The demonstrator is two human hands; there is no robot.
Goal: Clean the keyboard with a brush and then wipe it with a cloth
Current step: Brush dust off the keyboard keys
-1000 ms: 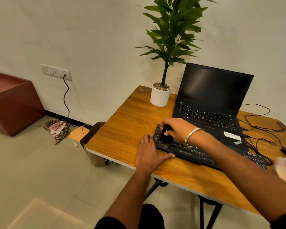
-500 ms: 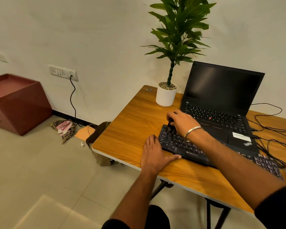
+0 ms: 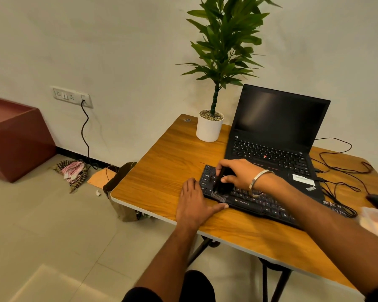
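Right hand (image 3: 238, 174): I see its grip curled round a black brush (image 3: 222, 186), bristles on the Zebronics keyboard (image 3: 258, 202).
Left hand (image 3: 194, 205): grip flat, fingers straight, resting on desk (image 3: 162, 171), thumb against keyboard's front edge.

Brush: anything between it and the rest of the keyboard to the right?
Only the person's own right hand and forearm lie over those keys. The brush sits at the keyboard's left end; nothing else visible lies on the keys.
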